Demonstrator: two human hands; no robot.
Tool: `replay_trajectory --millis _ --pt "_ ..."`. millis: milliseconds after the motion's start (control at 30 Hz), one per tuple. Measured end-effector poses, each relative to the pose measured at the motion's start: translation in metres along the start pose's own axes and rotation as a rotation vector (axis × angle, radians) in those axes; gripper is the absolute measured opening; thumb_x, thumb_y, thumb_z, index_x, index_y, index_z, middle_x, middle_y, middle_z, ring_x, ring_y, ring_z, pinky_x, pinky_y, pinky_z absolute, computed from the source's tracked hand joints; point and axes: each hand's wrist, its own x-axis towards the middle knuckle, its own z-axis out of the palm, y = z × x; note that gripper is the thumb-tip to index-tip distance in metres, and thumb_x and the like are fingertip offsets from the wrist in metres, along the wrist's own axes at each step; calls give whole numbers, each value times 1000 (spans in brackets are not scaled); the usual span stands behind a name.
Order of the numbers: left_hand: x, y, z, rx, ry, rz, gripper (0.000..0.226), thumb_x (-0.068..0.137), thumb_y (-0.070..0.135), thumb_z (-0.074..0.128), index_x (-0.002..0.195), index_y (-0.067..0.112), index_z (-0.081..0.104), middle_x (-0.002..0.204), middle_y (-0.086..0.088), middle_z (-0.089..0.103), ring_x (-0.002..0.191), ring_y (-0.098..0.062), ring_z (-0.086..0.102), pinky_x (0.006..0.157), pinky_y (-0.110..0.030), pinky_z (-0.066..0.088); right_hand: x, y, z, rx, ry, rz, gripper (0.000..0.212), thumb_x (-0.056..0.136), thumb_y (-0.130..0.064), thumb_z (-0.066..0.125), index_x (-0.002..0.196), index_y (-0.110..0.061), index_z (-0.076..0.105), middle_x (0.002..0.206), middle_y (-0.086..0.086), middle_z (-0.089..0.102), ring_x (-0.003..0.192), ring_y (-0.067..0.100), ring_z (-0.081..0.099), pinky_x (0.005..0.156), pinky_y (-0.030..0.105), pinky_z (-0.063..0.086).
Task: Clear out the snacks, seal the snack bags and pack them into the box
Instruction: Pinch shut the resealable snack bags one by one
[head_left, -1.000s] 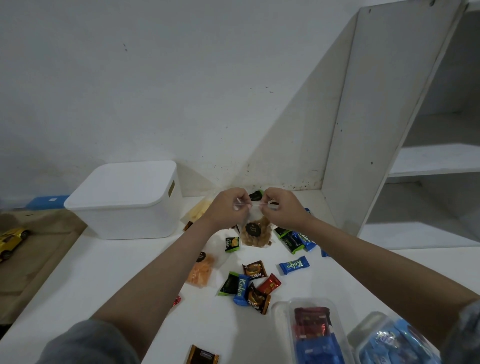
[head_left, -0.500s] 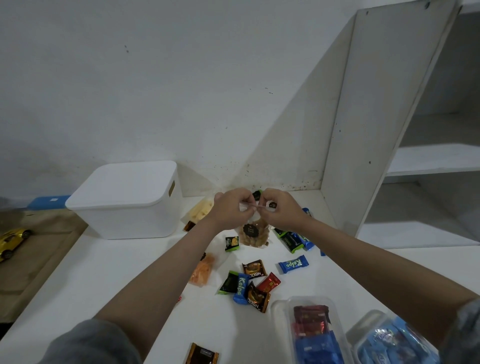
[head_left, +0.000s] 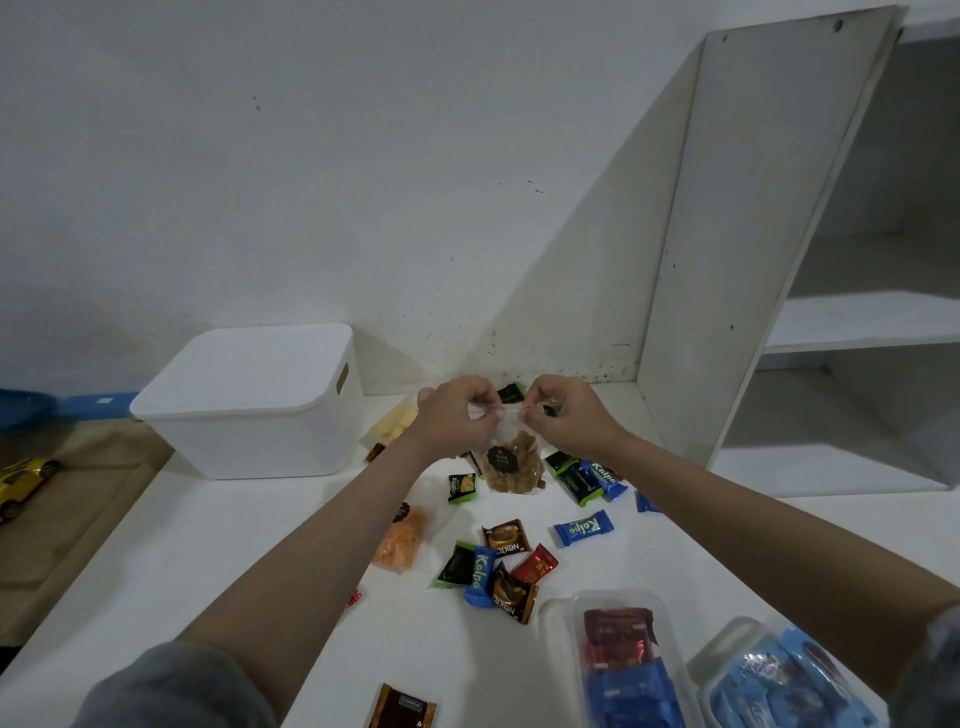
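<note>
Both hands meet over the far middle of the white worktop (head_left: 156, 597). The left hand (head_left: 457, 413) and the right hand (head_left: 563, 415) each pinch the top strip of a clear snack bag (head_left: 511, 462) between thumb and curled fingers, so that each grip is closed on the bag's upper edge, the two grips just beside each other. The bag hangs below the hands; it holds brown snack pieces and bears a dark round label, and whether its lower end touches the worktop cannot be told.

Left of the hands, against the far wall, stands the white box (head_left: 249, 415) with its lid on. A second clear bag with orange pieces (head_left: 402, 540) lies beside the left forearm. Small wrapped snacks (head_left: 498, 566) in blue, green, brown and red lie scattered near of the held bag, and one blue wrapper (head_left: 582, 527) lies apart to the right. At the near right are two clear plastic containers (head_left: 623, 670) holding red and blue packets. A brown packet (head_left: 402, 706) lies at the near edge. White shelves (head_left: 862, 322) stand at the far right.
</note>
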Motion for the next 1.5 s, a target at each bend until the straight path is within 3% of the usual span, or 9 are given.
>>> replay_trajectory --millis 333,533,700,800,900,1033,1300,1400,1500 --pt "-8 7 -6 -83 -21 9 11 72 35 53 75 28 61 81 12 63 94 -13 61 101 -53 36 -2 -8 5 -4 -14 -70 7 84 -3 63 80 2 63 82 15 66 85 26 62 78 26 46" --pt "-11 4 -3 -79 11 11 16 74 37 53 76 23 60 76 13 59 86 -10 58 99 -55 35 -1 -8 8 -3 -42 -95 4 85 -3 61 83 -1 63 86 14 66 90 25 60 82 33 47" --pt "-12 2 -4 -78 -1 17 18 75 34 52 79 18 61 81 9 60 88 -11 58 99 -54 36 -4 -5 11 24 -88 -19 5 90 -14 60 88 -11 63 90 4 65 88 11 58 69 12 41" --pt "-11 1 -8 -105 -17 0 14 75 32 52 78 21 59 82 8 60 89 -17 60 100 -53 37 -3 -4 12 100 -82 71 11 92 -16 59 81 -19 61 78 -7 61 70 -7 55 60 9 38" --pt "-10 4 -9 -90 0 4 6 77 33 52 74 28 56 77 14 58 88 -13 60 102 -52 34 2 -3 13 202 -10 157 21 89 -12 61 71 -20 57 64 -8 54 48 -10 49 50 8 37" --pt "-7 6 -9 -90 30 21 10 86 22 62 76 23 58 81 11 60 92 -13 59 102 -53 33 5 -3 15 286 74 182 22 84 -9 68 65 -18 60 59 -9 56 45 -8 50 47 7 39" --pt "-7 8 -8 -37 31 8 9 87 22 64 78 24 60 85 11 63 96 -11 59 104 -49 28 6 3 5 359 18 166 17 78 -1 73 64 -1 64 44 -13 57 40 -5 50 45 8 38" --pt "-4 6 -9 -86 6 4 4 86 21 66 82 19 66 86 7 66 94 -14 61 101 -47 37 8 6 1 379 9 195 11 78 -5 74 72 1 69 49 -11 61 41 -5 51 46 9 39" --pt "0 4 -14 -197 -81 -20 8 87 17 66 89 11 71 90 -5 70 85 -17 63 84 -38 51 9 9 0 388 45 233 5 79 -10 75 76 -7 73 62 -7 66 47 -5 54 52 14 42"
